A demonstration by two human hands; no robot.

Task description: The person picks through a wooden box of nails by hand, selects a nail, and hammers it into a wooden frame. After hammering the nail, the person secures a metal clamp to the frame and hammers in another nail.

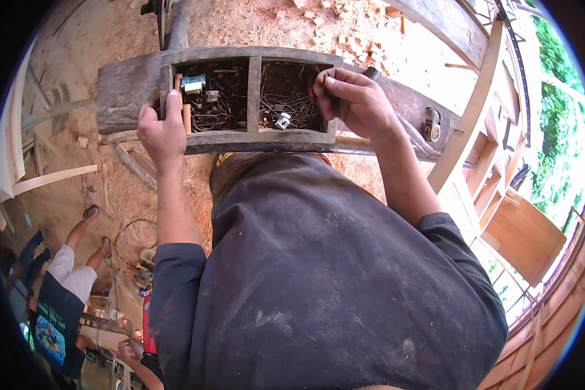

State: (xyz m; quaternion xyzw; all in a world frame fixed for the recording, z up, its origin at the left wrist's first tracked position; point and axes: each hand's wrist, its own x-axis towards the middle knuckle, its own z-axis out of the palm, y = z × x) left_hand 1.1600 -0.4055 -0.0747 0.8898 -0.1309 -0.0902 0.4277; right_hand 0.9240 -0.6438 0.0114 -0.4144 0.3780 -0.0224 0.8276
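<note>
Wooden box (253, 140) sits crosswise on a dark plank (120, 88), straight ahead of the person's waist; two compartments, parted by an upright divider (254, 91).

Left hand (162, 130) is closed on the left end wall, thumb lying up along the rim, fingers wrapped round the outside; right hand (357, 101) is curled tight over the rim of the right end wall, fingertips (325, 81) just inside the right compartment; whether they also pinch a small piece cannot be told.

Both compartments hold a dark tangle of nails (218, 110); a white fitting (283, 120) lies by the near wall on the right side; a pale blue-white item (193, 82) lies by the far wall on the left side.

Plank runs past both ends of the box; a tape measure (432, 127) rests on it to the right, apart from the box.

Sawdust floor (110, 188) lies open below the left edge; offcuts (351, 39) are scattered beyond; another person (62, 292) stands well apart at lower left.
</note>
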